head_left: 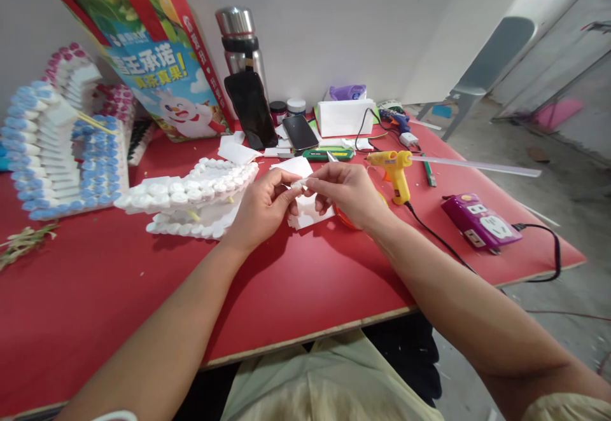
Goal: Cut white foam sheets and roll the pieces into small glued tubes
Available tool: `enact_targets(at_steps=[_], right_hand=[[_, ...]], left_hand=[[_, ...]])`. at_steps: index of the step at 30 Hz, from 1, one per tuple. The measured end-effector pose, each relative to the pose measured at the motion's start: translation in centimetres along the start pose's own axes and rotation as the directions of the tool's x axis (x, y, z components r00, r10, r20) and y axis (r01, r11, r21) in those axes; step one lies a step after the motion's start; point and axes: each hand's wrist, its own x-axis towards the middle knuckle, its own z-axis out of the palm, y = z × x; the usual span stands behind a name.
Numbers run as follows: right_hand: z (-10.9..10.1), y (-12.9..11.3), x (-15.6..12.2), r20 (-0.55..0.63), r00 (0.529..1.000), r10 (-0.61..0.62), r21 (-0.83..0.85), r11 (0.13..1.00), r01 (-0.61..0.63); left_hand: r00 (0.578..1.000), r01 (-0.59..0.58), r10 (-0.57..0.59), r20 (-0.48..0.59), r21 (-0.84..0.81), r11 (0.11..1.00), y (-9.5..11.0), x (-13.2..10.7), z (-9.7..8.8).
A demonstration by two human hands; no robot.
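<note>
Above the red table, my left hand (261, 208) and my right hand (352, 193) meet, fingertips pinched together on a small white piece (300, 184). It looks like folded or rolled paper; the fingers cover most of it. Beneath them lie white paper sheets (312, 216), partly hidden. To the left of my left hand stands a white model edged with rows of rounded white pieces (176, 193), with yellow sticks between its layers. Just right of my right hand is a yellow hot glue gun (395, 170) with a long clear glue stick (477, 165) in it.
A purple power socket block (482, 222) with a black cable sits at right. Behind are a green cutter (329, 154), two phones (300, 132), a steel bottle (241, 42) and a printed bag (162, 58). Blue-and-white models (62, 147) stand far left, near dried stems (23, 244).
</note>
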Motion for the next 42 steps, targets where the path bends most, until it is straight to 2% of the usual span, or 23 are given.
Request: enact_targets(at_steps=[2, 5, 10, 14, 18, 21, 26, 36, 42], right_hand=[[0.1, 0.1, -0.2, -0.035, 0.994, -0.103, -0.173, 0.980, 0.096], [0.3, 0.1, -0.6, -0.027, 0.975, -0.222, -0.382, 0.903, 0.195], [0.4, 0.1, -0.7, 0.039, 0.952, -0.305, -0.534, 0.799, 0.278], [0.5, 0.3, -0.6, 0.038, 0.916, -0.400, -0.652, 0.684, 0.326], [0.5, 0.4, -0.6, 0.019, 0.911, -0.412, -0.691, 0.653, 0.310], [0.6, 0.4, -0.6, 0.002, 0.921, -0.390, -0.673, 0.681, 0.290], [0.6, 0.6, -0.6, -0.038, 0.976, -0.214, -0.462, 0.870, 0.173], [1.0, 0.4, -0.9, -0.021, 0.974, -0.225, -0.435, 0.879, 0.193], [1.1, 0.7, -0.8, -0.012, 0.986, -0.167, -0.258, 0.953, 0.158]], left_hand=[[0.999, 0.041, -0.041, 0.000, -0.084, 0.996, 0.0, 0.1, 0.2], [0.997, 0.070, -0.074, -0.022, -0.165, 0.984, 0.0, 0.2, 0.3], [0.994, 0.069, -0.080, -0.069, -0.150, 0.986, -0.1, 0.3, 0.3], [0.995, 0.073, -0.082, -0.053, -0.149, 0.986, 0.0, 0.2, 0.3], [0.994, 0.095, -0.102, -0.040, -0.152, 0.984, 0.1, 0.1, 0.4], [0.991, 0.118, -0.124, -0.039, -0.145, 0.982, 0.2, 0.1, 0.3], [0.992, 0.110, -0.117, -0.040, -0.141, 0.984, 0.2, 0.1, 0.4], [0.987, 0.125, -0.142, -0.079, -0.193, 0.973, -0.2, 0.2, 0.5], [0.986, 0.116, -0.139, -0.087, -0.225, 0.967, -0.5, 0.3, 0.6]])
